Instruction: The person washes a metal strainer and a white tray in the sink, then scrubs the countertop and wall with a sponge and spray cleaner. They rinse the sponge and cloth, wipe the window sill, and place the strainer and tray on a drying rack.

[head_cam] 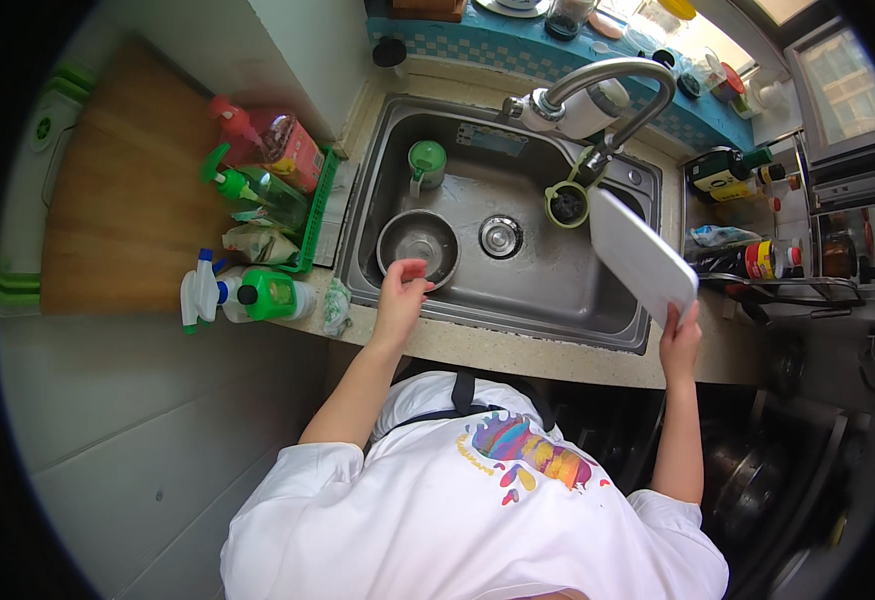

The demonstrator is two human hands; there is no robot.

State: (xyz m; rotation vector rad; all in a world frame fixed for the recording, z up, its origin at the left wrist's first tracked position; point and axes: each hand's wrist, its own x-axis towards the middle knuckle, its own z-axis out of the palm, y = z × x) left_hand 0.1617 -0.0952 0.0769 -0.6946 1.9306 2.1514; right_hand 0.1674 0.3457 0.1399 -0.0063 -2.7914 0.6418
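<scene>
My right hand [681, 337] grips the lower end of a white cutting board [643, 255], which tilts over the right side of the stainless steel sink [535, 292]. Inside the sink, at its near left, lies a round metal bowl [428, 234]. My left hand [403, 296] hovers at the bowl's near rim with thumb and fingers apart; whether a fingertip touches the rim, I cannot tell. A green-lidded cup with a handle [427, 163] stands in the back left of the sink. Right of the drain [500, 236] is a small green strainer [566, 205] holding something dark.
A curved metal faucet [647, 71] with a white filter [595, 109] arches over the back right. Soap and spray bottles [268, 295], a green basket [321, 206] and a crumpled cloth [337, 307] line the left. Seasoning bottles fill a wire rack [775, 281] at right.
</scene>
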